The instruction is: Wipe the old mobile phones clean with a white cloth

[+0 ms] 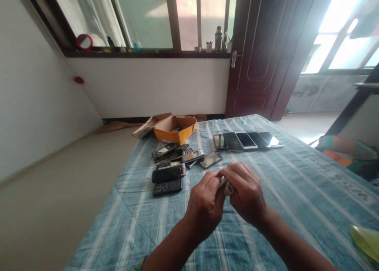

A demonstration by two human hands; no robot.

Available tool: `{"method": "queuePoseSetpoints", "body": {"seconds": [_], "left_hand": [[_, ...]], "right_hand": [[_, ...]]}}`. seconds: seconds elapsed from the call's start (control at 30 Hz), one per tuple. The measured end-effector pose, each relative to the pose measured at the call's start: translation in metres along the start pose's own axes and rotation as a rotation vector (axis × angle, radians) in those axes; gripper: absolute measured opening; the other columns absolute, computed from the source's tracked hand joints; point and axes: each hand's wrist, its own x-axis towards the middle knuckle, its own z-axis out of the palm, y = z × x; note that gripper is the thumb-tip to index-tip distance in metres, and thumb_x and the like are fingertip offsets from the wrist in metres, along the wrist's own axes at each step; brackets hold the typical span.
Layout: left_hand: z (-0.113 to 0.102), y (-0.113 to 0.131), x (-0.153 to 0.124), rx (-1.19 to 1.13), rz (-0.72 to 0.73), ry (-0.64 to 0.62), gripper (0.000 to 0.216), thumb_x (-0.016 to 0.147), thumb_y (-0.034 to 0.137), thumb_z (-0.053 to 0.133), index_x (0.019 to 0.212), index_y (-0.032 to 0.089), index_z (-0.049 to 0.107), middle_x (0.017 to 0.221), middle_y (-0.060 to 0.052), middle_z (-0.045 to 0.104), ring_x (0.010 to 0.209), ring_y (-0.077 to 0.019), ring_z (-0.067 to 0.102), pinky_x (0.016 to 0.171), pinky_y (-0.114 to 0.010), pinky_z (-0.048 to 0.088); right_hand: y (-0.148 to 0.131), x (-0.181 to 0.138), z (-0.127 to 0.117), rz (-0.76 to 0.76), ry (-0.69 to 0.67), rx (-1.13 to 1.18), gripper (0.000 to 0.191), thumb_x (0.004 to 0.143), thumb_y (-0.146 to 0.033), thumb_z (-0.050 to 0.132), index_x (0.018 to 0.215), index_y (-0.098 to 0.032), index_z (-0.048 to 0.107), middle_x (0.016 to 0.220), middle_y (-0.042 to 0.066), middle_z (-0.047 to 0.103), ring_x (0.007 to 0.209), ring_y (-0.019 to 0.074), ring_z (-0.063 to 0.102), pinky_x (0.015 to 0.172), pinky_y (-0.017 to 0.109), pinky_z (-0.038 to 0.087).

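My left hand (206, 198) and my right hand (246, 192) meet above the bed cover, fingers closed together. Between them shows a bunched, pale piece that looks like cloth (227, 189); whether anything else is inside the grip is hidden. Just beyond my hands lies a single touchscreen phone (211, 159). To its left, keypad phones are heaped loosely, among them a silver one (193, 155), and a dark phone (168, 173) with a black keypad phone (167, 187) at the near end. Behind, several smartphones (246, 141) lie side by side in an overlapping row.
An orange box (176, 136) with its lid (151, 125) tilted beside it stands at the bed's far left corner. Blue striped fabric (142, 231) covers the bed. A yellow-green item (365, 239) lies at the right edge. Beyond are a dark red door (257, 65) and a windowsill (148, 54).
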Motion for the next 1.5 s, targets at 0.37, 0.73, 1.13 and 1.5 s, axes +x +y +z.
{"method": "queuePoseSetpoints", "body": {"seconds": [0.37, 0.73, 1.13, 1.5], "left_hand": [[0.001, -0.003, -0.002, 0.044, -0.015, -0.015, 0.014, 0.088, 0.009, 0.049, 0.095, 0.013, 0.06, 0.093, -0.01, 0.064, 0.086, -0.0164, 0.063, 0.076, -0.026, 0.054], [0.004, 0.001, -0.004, 0.015, 0.022, -0.014, 0.014, 0.086, 0.009, 0.045, 0.093, 0.014, 0.056, 0.086, -0.008, 0.061, 0.078, -0.0172, 0.06, 0.069, -0.029, 0.053], [0.005, 0.0, -0.002, 0.033, 0.014, -0.015, 0.016, 0.088, 0.008, 0.046, 0.099, 0.014, 0.056, 0.094, -0.009, 0.063, 0.087, -0.0168, 0.063, 0.078, -0.027, 0.053], [0.004, 0.001, -0.003, -0.002, 0.0, -0.023, 0.014, 0.088, 0.011, 0.044, 0.093, 0.015, 0.057, 0.087, -0.008, 0.062, 0.082, -0.0174, 0.061, 0.074, -0.029, 0.054]], "right_hand": [[0.009, -0.009, 0.017, 0.455, 0.049, 0.388, 0.024, 0.071, -0.006, 0.046, 0.081, -0.018, 0.065, 0.07, 0.0, 0.059, 0.063, 0.0128, 0.055, 0.058, 0.024, 0.042], [-0.019, 0.002, -0.003, -0.005, 0.038, 0.111, 0.027, 0.089, -0.01, 0.039, 0.081, -0.017, 0.064, 0.078, 0.007, 0.059, 0.076, 0.0179, 0.055, 0.069, 0.03, 0.044], [-0.004, 0.001, -0.002, 0.247, 0.026, 0.25, 0.02, 0.079, -0.004, 0.048, 0.078, -0.017, 0.064, 0.074, 0.003, 0.058, 0.065, 0.0134, 0.053, 0.059, 0.024, 0.042], [-0.01, -0.001, -0.001, 0.069, -0.022, -0.004, 0.024, 0.085, -0.009, 0.042, 0.077, -0.017, 0.064, 0.072, 0.004, 0.056, 0.069, 0.016, 0.051, 0.064, 0.027, 0.041]]}}
